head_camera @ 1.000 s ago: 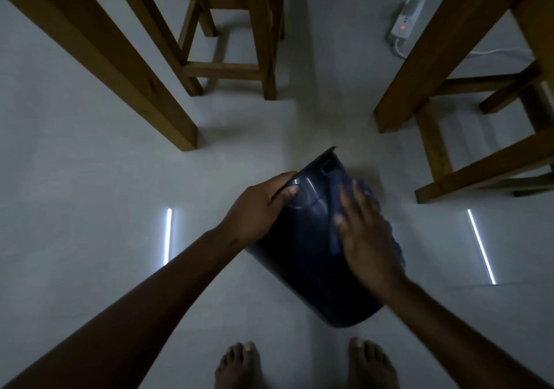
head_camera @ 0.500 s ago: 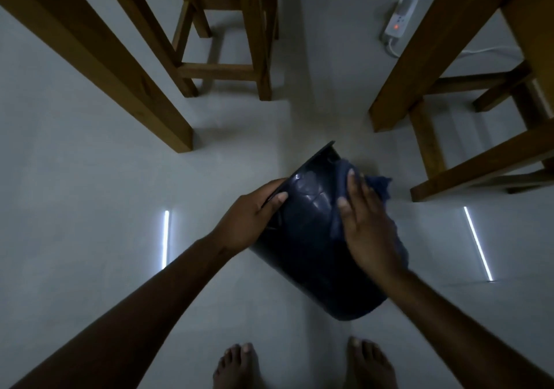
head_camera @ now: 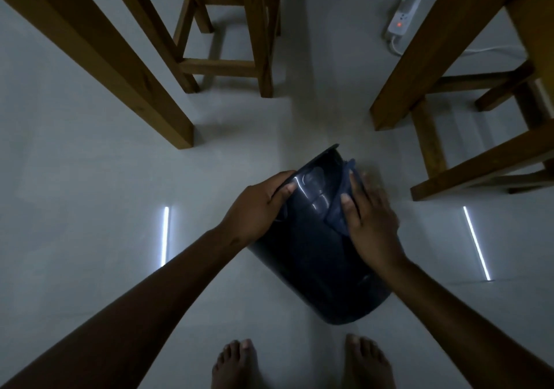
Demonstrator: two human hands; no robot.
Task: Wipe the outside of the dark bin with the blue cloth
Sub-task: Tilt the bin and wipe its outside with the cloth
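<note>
The dark bin (head_camera: 311, 256) is held tilted above the pale floor in the centre of the head view, its rim pointing away from me. My left hand (head_camera: 254, 205) grips the bin's rim on the left side. My right hand (head_camera: 370, 220) lies flat on the bin's upper right wall and presses the blue cloth (head_camera: 340, 208) against it. Only a folded strip of the cloth shows beside and under my fingers; the rest is hidden by the hand.
Wooden table legs (head_camera: 126, 67) and a wooden stool (head_camera: 239, 43) stand ahead on the left. More wooden legs and rails (head_camera: 449, 124) stand on the right. A white power strip (head_camera: 403, 16) with a red light lies far right. My bare feet (head_camera: 236, 364) are below the bin.
My right hand has slid the cloth along the bin's side, first towards the rim, then slightly back. The bin's tilt shifted a little. My left hand keeps its grip on the rim.
</note>
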